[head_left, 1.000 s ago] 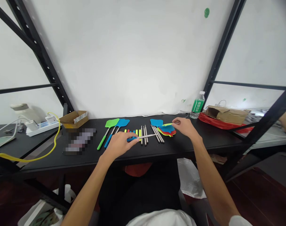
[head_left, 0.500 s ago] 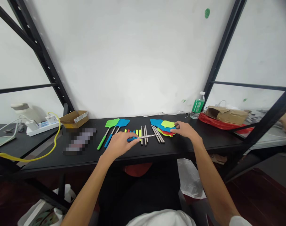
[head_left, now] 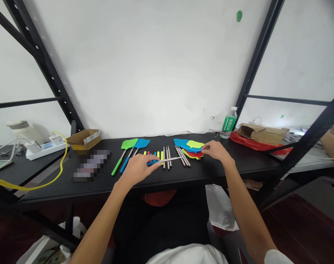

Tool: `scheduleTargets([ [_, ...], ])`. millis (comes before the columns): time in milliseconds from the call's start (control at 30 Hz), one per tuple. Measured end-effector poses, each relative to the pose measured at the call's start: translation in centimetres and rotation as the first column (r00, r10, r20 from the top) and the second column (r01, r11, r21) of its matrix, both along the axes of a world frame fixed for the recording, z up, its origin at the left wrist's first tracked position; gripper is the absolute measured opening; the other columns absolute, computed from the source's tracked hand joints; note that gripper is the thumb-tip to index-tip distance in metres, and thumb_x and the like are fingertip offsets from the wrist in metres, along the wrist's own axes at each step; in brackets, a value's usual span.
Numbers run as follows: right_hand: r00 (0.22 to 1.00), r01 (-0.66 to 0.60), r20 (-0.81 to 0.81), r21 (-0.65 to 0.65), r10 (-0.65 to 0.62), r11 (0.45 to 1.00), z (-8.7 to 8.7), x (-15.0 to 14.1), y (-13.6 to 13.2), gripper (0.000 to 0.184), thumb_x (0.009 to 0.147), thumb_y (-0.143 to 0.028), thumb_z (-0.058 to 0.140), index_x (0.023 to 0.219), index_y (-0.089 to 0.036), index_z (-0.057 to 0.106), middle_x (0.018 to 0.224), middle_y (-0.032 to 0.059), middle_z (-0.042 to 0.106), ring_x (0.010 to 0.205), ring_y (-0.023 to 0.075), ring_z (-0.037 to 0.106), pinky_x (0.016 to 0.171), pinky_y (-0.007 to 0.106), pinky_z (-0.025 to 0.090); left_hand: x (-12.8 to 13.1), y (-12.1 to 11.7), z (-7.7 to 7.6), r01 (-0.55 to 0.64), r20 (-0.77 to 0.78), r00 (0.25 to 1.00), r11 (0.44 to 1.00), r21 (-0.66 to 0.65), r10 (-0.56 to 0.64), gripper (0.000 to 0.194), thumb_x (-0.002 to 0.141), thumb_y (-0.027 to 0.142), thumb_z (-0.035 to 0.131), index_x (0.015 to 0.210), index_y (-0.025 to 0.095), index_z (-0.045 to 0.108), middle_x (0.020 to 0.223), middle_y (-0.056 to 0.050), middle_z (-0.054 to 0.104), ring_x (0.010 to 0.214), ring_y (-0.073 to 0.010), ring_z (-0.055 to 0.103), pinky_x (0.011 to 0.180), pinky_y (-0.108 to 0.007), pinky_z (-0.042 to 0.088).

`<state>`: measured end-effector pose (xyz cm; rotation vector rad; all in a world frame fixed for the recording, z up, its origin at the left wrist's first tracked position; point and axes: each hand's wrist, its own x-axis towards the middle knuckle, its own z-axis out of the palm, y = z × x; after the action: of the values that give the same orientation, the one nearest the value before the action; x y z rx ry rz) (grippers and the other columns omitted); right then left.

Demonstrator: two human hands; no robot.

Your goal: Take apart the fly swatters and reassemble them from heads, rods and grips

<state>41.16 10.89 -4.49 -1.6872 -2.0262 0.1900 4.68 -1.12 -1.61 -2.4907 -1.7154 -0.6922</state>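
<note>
My left hand [head_left: 136, 168] is closed round the blue grip of a fly swatter handle, whose metal rod [head_left: 171, 160] points right over the table. My right hand [head_left: 215, 151] pinches the right edge of a blue fly swatter head [head_left: 193, 149] in a loose pile. In that pile are a yellow head [head_left: 196, 144], a red head [head_left: 196, 155] and another blue head [head_left: 180, 143]. Several bare metal rods [head_left: 185, 158] lie left of the pile, and more rods [head_left: 168, 152] lie beside short coloured grips [head_left: 162, 157]. Green [head_left: 129, 144] and blue [head_left: 143, 143] swatters with rods attached lie further left.
On the black table [head_left: 145, 181] stand an open cardboard box [head_left: 84, 140] at left and a water bottle [head_left: 229, 124] at right. A blurred-out object [head_left: 91, 167] lies near the box. A yellow cable [head_left: 61, 168] crosses the left side. Black shelf posts [head_left: 262, 55] flank the table.
My right hand's fingers have closed on the edge of the blue swatter head. My left hand still holds the handle in nearly the same place. The view has shifted slightly.
</note>
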Motion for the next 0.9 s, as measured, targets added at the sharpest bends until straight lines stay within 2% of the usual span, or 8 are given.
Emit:
scheduleTargets([
  [300, 1.0, -0.022, 0.013, 0.191, 0.02, 0.981, 2.1, -0.1, -1.5, 0.019, 0.084, -0.03, 0.058, 0.086, -0.022, 0.076, 0.086, 0.0058, 0.076, 0.08, 0.0223, 0.068, 0.073, 0.03, 0.047, 0.0, 0.0, -0.1, 0.001, 0.004, 1.0, 1.0, -0.001, -0.001, 0.045, 0.091, 0.063, 0.046, 0.106, 0.033, 0.076, 0.089, -0.002, 0.076, 0.073, -0.0219, 0.066, 0.065, -0.029, 0.04],
  [467, 0.995, 0.043, -0.096, 0.38, -0.006, 0.924, 2.6, -0.3, -1.8, 0.02, 0.089, -0.029, 0.052, 0.091, -0.02, 0.071, 0.088, 0.0061, 0.074, 0.082, 0.0218, 0.066, 0.077, 0.031, 0.046, 0.0, 0.0, -0.2, 0.007, 0.003, 1.0, 1.0, 0.0, -0.007, 0.044, 0.092, 0.063, 0.047, 0.105, 0.033, 0.076, 0.09, -0.001, 0.076, 0.073, -0.0217, 0.066, 0.066, -0.03, 0.041],
  [633, 0.989, 0.052, -0.149, 0.436, 0.015, 0.898, 2.8, -0.1, -1.9, 0.021, 0.09, -0.03, 0.052, 0.092, -0.02, 0.07, 0.089, 0.007, 0.073, 0.082, 0.0227, 0.066, 0.081, 0.033, 0.046, 0.0, 0.1, -0.2, 0.002, 0.001, 1.0, 1.0, 0.0, -0.002, 0.045, 0.092, 0.063, 0.047, 0.106, 0.032, 0.076, 0.089, -0.002, 0.076, 0.073, -0.0217, 0.066, 0.066, -0.03, 0.041],
  [767, 0.977, 0.15, -0.21, 0.528, -0.043, 0.836, 3.3, 0.6, -2.4, 0.026, 0.091, -0.033, 0.051, 0.099, -0.018, 0.07, 0.1, 0.0115, 0.072, 0.089, 0.0254, 0.065, 0.085, 0.036, 0.046, 0.0, 0.1, -0.2, 0.002, -0.004, 1.0, 1.0, -0.006, -0.002, 0.044, 0.091, 0.062, 0.048, 0.107, 0.032, 0.076, 0.086, -0.002, 0.076, 0.073, -0.0218, 0.066, 0.066, -0.03, 0.04],
  [900, 0.978, 0.182, -0.183, 0.502, -0.102, 0.846, 3.1, 1.5, -2.3, 0.024, 0.09, -0.031, 0.052, 0.097, -0.018, 0.071, 0.1, 0.0108, 0.072, 0.089, 0.0257, 0.065, 0.084, 0.037, 0.046, 0.0, 0.2, -0.3, 0.006, -0.008, 1.0, 1.0, -0.007, -0.006, 0.043, 0.092, 0.062, 0.047, 0.105, 0.033, 0.076, 0.084, -0.001, 0.075, 0.074, -0.0224, 0.066, 0.064, -0.03, 0.038],
])
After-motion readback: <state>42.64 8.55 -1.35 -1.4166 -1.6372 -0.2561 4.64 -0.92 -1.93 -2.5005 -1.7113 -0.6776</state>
